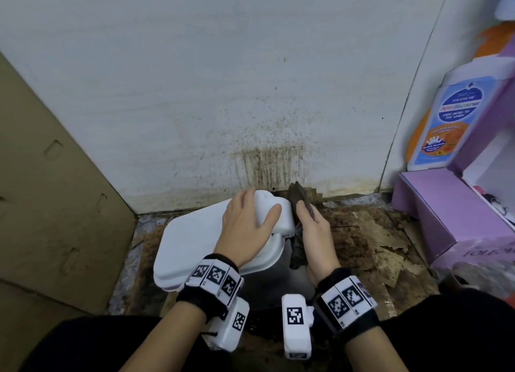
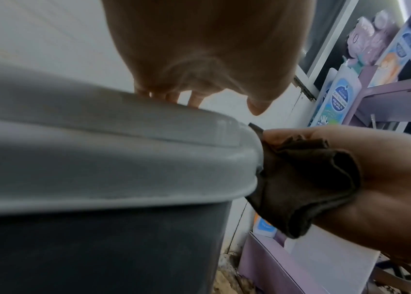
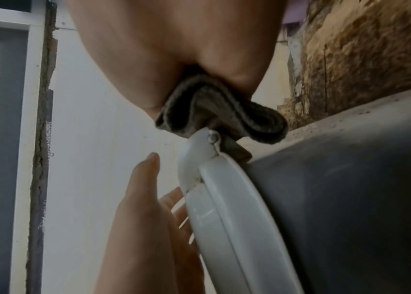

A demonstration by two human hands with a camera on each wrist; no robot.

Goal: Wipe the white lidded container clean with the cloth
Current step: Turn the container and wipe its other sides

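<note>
The floor (image 1: 370, 232) is covered with brown, stained, torn cardboard sheets (image 1: 387, 249), peeling in flakes to the right of the right hand's fingers (image 1: 302, 210). The white lidded container (image 1: 192, 249) stands on it, under the left hand's fingers (image 1: 245, 201), close to the stained white wall beyond the fingertips. A purple box (image 1: 446, 212) sits on the floor well to the right of the fingers, against the corner.
</note>
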